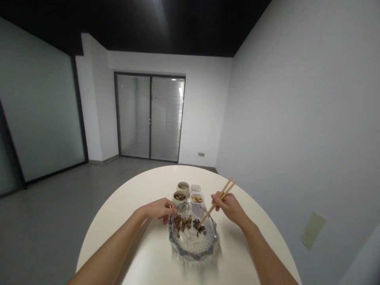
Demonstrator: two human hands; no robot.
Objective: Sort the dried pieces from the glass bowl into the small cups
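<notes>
A clear cut-glass bowl (192, 255) with a scalloped rim sits near the front of the table. Inside lie a heap of brown food pieces (181, 223) and a smaller group of dark pieces (199, 226). My right hand (228, 208) grips wooden chopsticks (216, 202), whose tips reach into the bowl beside the dark pieces. My left hand (158, 209) curls over the bowl's left rim, and I cannot tell whether its fingers hold anything.
Behind the bowl stand two ceramic cups (180, 197) and a white dish of pale nuts (197, 198), with a smaller white dish (195, 188) beyond. The round cream table (228, 253) has a curved edge, with a grey floor around it.
</notes>
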